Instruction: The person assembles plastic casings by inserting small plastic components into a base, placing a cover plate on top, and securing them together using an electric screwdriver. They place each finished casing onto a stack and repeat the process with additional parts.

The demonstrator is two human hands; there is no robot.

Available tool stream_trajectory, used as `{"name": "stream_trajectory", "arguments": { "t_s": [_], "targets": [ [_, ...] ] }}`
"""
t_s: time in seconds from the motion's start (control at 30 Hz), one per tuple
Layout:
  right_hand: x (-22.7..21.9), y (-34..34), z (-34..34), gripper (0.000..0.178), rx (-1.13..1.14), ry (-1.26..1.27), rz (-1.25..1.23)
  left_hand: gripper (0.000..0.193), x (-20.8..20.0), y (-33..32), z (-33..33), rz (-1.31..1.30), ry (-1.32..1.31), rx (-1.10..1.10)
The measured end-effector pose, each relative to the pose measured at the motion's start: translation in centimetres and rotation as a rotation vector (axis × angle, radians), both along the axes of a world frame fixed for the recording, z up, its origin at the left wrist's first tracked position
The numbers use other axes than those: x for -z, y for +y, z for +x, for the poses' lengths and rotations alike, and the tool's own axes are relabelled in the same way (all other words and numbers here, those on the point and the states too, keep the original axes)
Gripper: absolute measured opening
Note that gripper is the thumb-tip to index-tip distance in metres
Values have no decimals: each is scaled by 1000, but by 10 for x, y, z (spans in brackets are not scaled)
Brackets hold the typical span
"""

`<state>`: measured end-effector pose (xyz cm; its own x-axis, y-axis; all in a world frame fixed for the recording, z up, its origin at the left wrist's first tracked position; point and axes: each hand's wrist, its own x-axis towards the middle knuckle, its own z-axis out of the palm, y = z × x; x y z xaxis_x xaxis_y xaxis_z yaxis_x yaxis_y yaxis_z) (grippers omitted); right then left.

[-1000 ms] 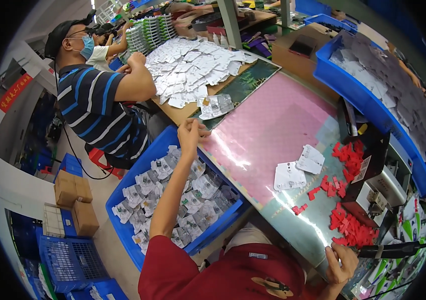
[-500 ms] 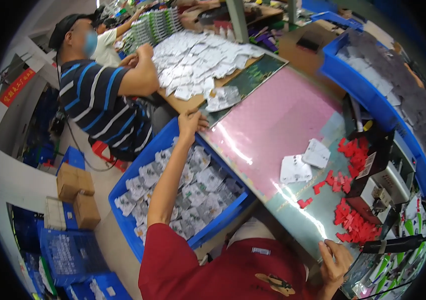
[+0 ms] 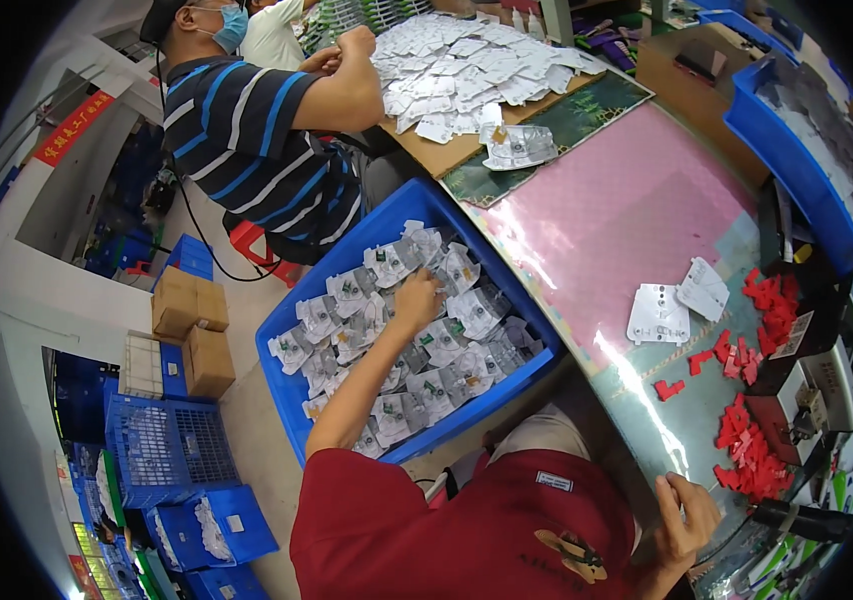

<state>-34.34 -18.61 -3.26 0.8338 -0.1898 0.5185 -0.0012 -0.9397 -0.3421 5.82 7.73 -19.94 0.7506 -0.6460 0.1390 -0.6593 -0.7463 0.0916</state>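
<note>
The left hand (image 3: pixel 419 300) is among plastic parts (image 3: pixel 444 342) in a blue bin (image 3: pixel 405 207) beside the glossy pink-and-green table (image 3: pixel 597 230); I can't tell whether it grips one. The right hand (image 3: pixel 687 520), loosely open and empty, is at the table's edge. Cardboard boxes (image 3: pixel 209 360) line the floor (image 3: pixel 257 425).

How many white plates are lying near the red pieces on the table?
2: the left plate and the right plate, set slightly farther away. More could hide underneath.

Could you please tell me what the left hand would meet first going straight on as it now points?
The left hand would probably first meet the clear and white parts just ahead in the blue bin; depth is unclear, so it may already touch some.
</note>
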Motion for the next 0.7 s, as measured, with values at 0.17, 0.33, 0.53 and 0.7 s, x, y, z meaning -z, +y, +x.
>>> {"name": "stream_trajectory", "arguments": {
  "t_s": [0.17, 0.33, 0.53, 0.7],
  "targets": [
    [-1, 4, -4, 33, 13, -12, 19, 16, 23, -8, -9, 176, 18, -106],
    [3, 7, -8, 34, 40, 15, 40, 12, 30, -11, -5, 49, 84, -236],
    [6, 10, -9, 33, 25, 6, 40, 9, 25, 0, -2, -112, 94, -372],
    [3, 11, -5, 28, 11, 8, 69, 10, -49, 7, -20, -237, 265, -225]
  ]
}}
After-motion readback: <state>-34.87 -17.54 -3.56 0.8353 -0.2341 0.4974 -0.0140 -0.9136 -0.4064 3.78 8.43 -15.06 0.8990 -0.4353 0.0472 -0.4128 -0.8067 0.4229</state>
